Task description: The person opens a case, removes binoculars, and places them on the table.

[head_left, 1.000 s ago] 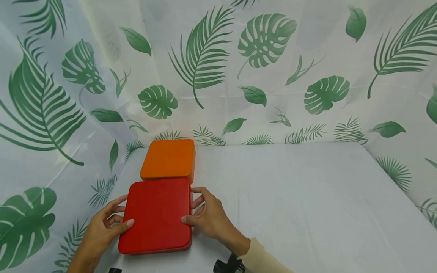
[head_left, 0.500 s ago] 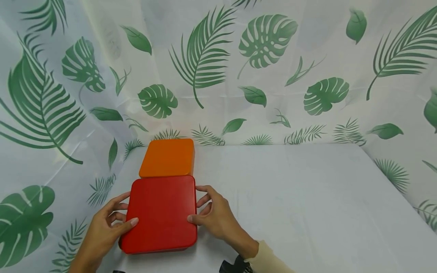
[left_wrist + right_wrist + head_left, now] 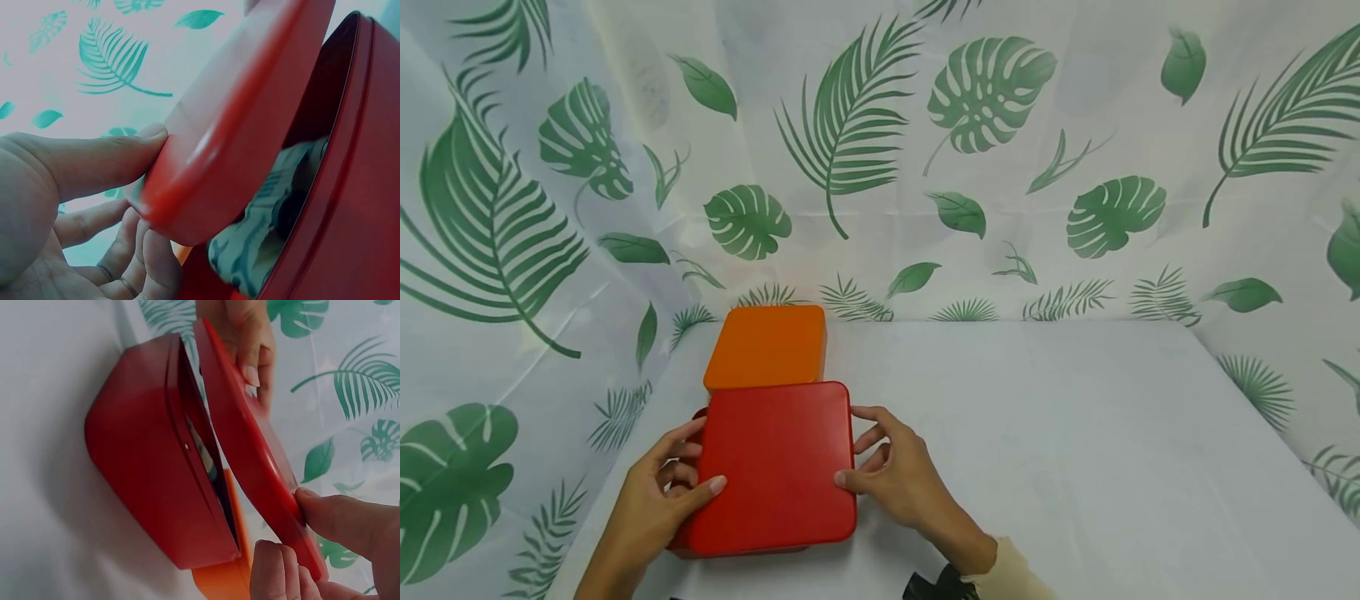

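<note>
Both hands hold a red lid (image 3: 775,467) raised off a red box (image 3: 144,444), shifted to the right of it. My left hand (image 3: 651,500) pinches the lid's left edge, thumb on top and fingers below. On the opposite edge, my right hand (image 3: 906,475) pinches it the same way. A gap shows between lid and box in both wrist views. Inside the box lies a pale patterned item (image 3: 250,244) that looks like fabric, with a dark round part; the lid hides the rest of the contents.
Directly behind the red box stands an orange box (image 3: 767,346), closed on top. A white cloth covers the table (image 3: 1037,458). Leaf-printed curtains (image 3: 880,167) rise at the back and along both sides.
The lid has come up off the box and slid to the right, with both hands moving along. More of the box's left rim shows now. The orange box stays put.
</note>
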Demonstrator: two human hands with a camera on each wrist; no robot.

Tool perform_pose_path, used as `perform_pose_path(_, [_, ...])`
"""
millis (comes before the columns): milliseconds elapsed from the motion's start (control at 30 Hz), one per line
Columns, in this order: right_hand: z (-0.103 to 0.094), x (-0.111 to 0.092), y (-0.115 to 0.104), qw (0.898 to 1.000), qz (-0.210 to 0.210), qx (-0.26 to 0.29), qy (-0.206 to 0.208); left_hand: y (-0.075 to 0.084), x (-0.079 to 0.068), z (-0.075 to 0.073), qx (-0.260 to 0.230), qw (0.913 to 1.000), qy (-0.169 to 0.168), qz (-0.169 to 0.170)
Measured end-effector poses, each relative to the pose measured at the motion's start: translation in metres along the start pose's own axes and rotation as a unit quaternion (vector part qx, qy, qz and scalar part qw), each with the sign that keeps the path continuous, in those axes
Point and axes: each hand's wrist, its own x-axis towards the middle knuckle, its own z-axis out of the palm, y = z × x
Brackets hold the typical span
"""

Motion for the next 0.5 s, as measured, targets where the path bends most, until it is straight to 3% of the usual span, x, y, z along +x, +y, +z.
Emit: perform_pose_path(500, [-0.023, -0.015, 0.002, 1.000, 0.005, -0.015, 0.021, 0.014, -0.005, 0.024, -0.009, 0.9996, 0.009, 0.024])
